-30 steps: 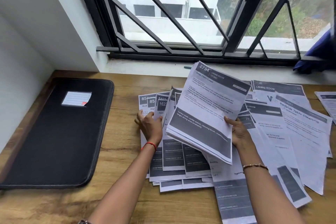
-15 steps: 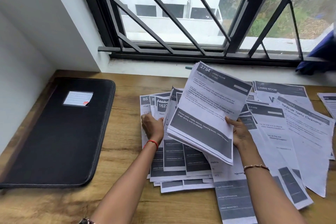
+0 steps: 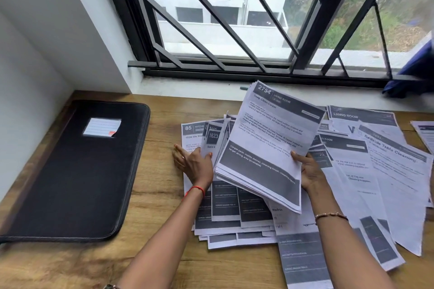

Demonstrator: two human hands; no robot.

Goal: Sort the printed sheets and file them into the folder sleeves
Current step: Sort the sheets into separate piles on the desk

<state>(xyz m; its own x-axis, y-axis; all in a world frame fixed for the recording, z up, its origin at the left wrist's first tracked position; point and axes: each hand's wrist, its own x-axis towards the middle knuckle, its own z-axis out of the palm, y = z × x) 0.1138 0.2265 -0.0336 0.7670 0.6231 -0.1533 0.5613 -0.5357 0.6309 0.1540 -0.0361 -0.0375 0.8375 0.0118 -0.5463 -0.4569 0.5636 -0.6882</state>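
The right hand (image 3: 310, 171) grips a stack (image 3: 265, 148) tilted up, likely to read its heading. The left hand (image 3: 192, 166) lies flat, fingers straight, steadying fanned sheets (image 3: 225, 209). The folder (image 3: 77, 171) lies closed at 9 o'clock on the table (image 3: 152, 253) — sorting comes first.

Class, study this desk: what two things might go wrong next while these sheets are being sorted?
The right hand grips the tilted stack by one edge only, so sheets may slide out among the loose sheets lying below. Those overlap and hide each other's headings, so one may well be misfiled.
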